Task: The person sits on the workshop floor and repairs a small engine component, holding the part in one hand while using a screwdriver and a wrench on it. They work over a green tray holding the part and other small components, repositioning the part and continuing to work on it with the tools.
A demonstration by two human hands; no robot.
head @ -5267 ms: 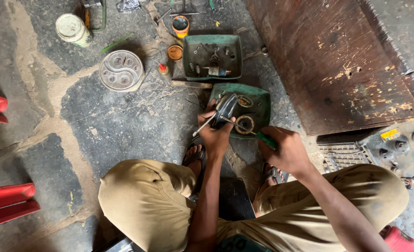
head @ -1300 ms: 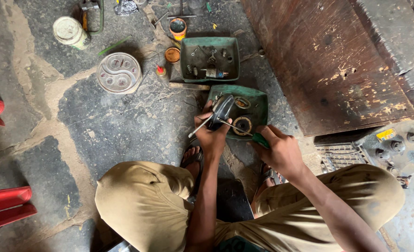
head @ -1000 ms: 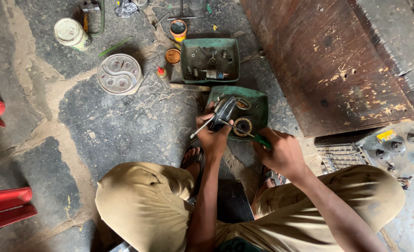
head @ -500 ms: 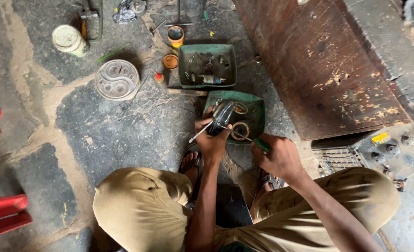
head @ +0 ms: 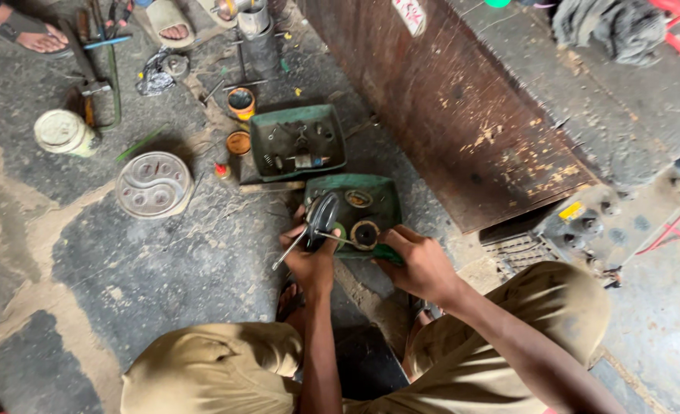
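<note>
Both hands sit lower now: left hand grips a dark round part near the green tray; right hand closes around a green-handled screwdriver.

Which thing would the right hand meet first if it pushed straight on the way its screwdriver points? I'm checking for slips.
Likely the dark round part held in the left hand; the right hand's screwdriver tip already sits there.

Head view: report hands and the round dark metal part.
Left hand grips round dark metal part. Right hand drives green-handled screwdriver into it. Green metal tray sits directly behind.
</note>
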